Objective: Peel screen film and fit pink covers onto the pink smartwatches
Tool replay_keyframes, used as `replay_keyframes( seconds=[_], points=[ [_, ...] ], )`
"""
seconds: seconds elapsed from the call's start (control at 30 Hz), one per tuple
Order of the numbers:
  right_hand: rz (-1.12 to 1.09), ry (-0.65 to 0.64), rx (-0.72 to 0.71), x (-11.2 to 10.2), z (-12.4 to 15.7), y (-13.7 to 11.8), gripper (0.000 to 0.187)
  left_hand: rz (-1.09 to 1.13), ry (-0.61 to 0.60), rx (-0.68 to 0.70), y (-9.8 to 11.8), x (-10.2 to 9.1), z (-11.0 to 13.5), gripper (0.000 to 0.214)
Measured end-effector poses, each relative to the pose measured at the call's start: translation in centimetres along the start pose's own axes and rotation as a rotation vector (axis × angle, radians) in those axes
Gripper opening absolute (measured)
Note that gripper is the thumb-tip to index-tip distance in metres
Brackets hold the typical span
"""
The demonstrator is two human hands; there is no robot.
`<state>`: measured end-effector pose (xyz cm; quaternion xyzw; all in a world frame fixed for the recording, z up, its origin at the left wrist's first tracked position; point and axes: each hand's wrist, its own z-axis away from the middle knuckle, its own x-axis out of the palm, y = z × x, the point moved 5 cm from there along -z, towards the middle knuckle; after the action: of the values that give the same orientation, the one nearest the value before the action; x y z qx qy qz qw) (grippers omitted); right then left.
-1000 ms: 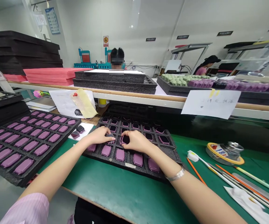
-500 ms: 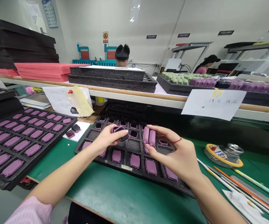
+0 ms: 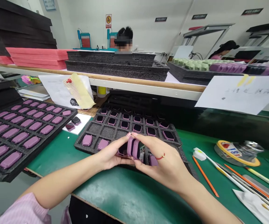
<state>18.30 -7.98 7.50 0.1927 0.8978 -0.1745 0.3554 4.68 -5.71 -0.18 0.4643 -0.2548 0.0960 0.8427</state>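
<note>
My left hand (image 3: 112, 154) and my right hand (image 3: 161, 152) meet over the front of a black foam tray (image 3: 108, 133). Two purple smartwatch cases (image 3: 134, 147), upright and side by side, are between my right thumb and fingers. A dark-faced purple smartwatch case (image 3: 122, 149) is in my left hand, close against that pair and partly hidden by my fingers. In the tray's back rows, purple cases with black screens (image 3: 137, 128) lie face up. Front pockets hold cases with the purple back up (image 3: 87, 140); several pockets behind them are bare.
Another foam tray (image 3: 35, 126) of purple cases lies at left, beside two loose pieces on white paper (image 3: 80, 126). At right are a tape roll (image 3: 232, 157), a metal-topped jar (image 3: 253, 147), a toothbrush (image 3: 200, 154) and several sticks. A shelf edge (image 3: 148, 88) crosses behind; two people sit beyond.
My hands have come together, the right one moving left and down with its two cases, the left one bringing its case against them. The view has shifted, showing more of the right-hand tools.
</note>
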Motion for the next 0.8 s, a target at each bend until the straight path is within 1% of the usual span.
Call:
replay_keyframes(
  seconds=[0.07, 0.13, 0.23, 0.37, 0.4, 0.43, 0.53, 0.6, 0.7, 0.73, 0.8],
  points=[
    [-0.020, -0.020, 0.009, 0.3, 0.2, 0.0, 0.066, 0.003, -0.073, 0.002, -0.3, 0.3, 0.1, 0.047],
    [-0.042, -0.045, 0.025, 0.6, 0.3, 0.0, 0.064, 0.028, -0.142, -0.001, -0.7, 0.6, 0.1, 0.055],
    [-0.078, -0.088, 0.097, 1.4, 0.7, 0.4, 0.065, 0.083, -0.184, -0.004, -1.2, 0.7, -0.1, 0.062],
    [-0.124, -0.142, 0.188, 2.8, 1.4, 1.2, 0.073, 0.084, -0.129, 0.058, -1.1, 0.3, -0.2, 0.053],
    [-0.139, -0.144, 0.200, 3.1, 1.5, 1.3, 0.075, 0.079, -0.134, 0.061, -1.1, 0.3, -0.1, 0.051],
    [-0.166, -0.137, 0.212, 3.4, 1.6, 1.4, 0.076, 0.074, -0.160, 0.056, -1.1, 0.4, 0.1, 0.050],
    [-0.301, -0.083, 0.251, 3.6, 1.6, 1.6, 0.080, 0.041, -0.294, 0.050, -1.0, 1.1, 0.9, 0.050],
    [-0.381, -0.027, 0.266, 3.3, 1.4, 1.5, 0.083, -0.020, -0.322, 0.144, -0.6, 1.2, 1.3, 0.051],
    [-0.443, 0.044, 0.279, 2.7, 1.2, 1.1, 0.086, -0.165, -0.294, 0.350, 0.0, 0.9, 1.8, 0.053],
    [-0.461, 0.059, 0.281, 2.5, 1.1, 1.0, 0.086, -0.207, -0.280, 0.394, 0.2, 0.9, 1.8, 0.054],
    [-0.494, 0.084, 0.291, 2.3, 1.1, 0.8, 0.087, -0.256, -0.263, 0.410, 0.3, 0.8, 1.9, 0.058]
  ],
)
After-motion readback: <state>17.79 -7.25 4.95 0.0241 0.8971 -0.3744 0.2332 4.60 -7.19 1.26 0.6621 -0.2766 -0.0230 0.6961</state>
